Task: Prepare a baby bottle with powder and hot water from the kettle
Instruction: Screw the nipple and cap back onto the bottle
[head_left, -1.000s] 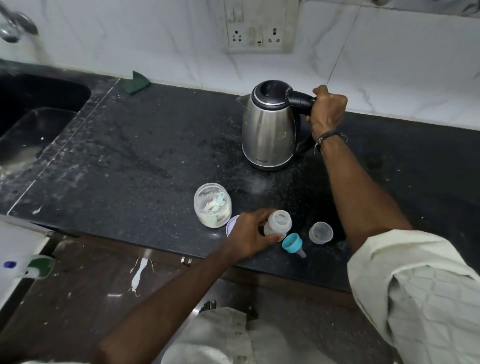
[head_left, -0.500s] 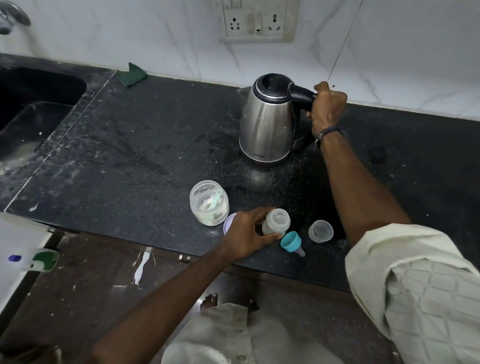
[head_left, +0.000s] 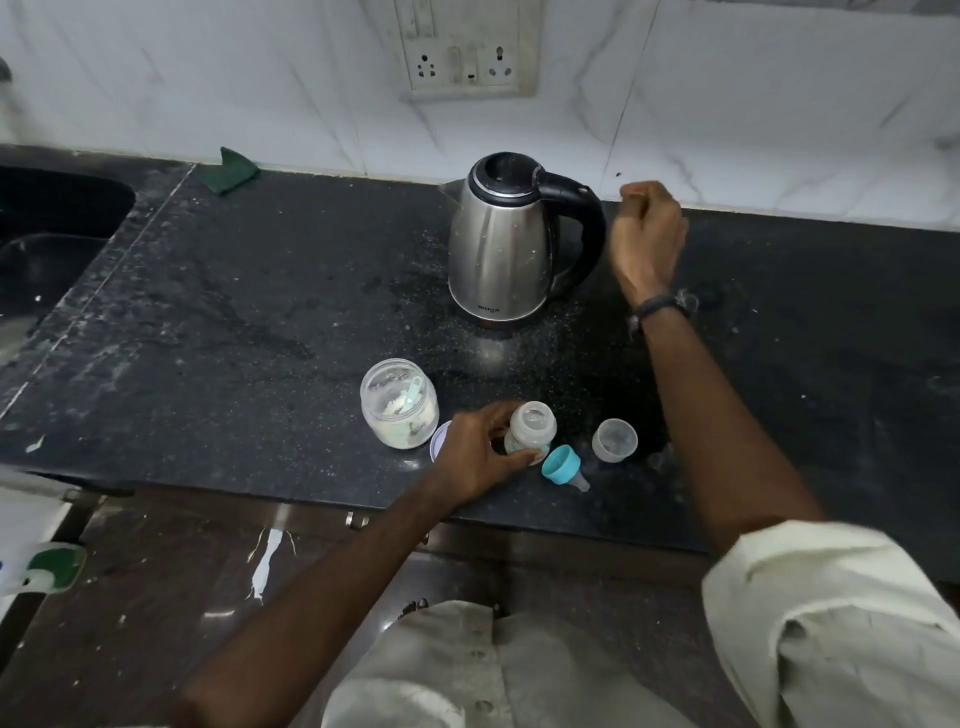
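From the head view, the left hand (head_left: 480, 454) has its grip clamped around the open baby bottle (head_left: 530, 428), which stands upright near the front edge of the dark bench (head_left: 234, 322). The right hand (head_left: 649, 236) hangs just right of the kettle's black handle, apart from it, fingers curled together on nothing. The steel kettle (head_left: 501, 244) stands upright farther back. Just left of the bottle is the open powder jar (head_left: 400, 410) with a small scoop inside; a teal teat ring (head_left: 561, 465) lies beside the bottle and a clear cap (head_left: 614, 440) sits to its right.
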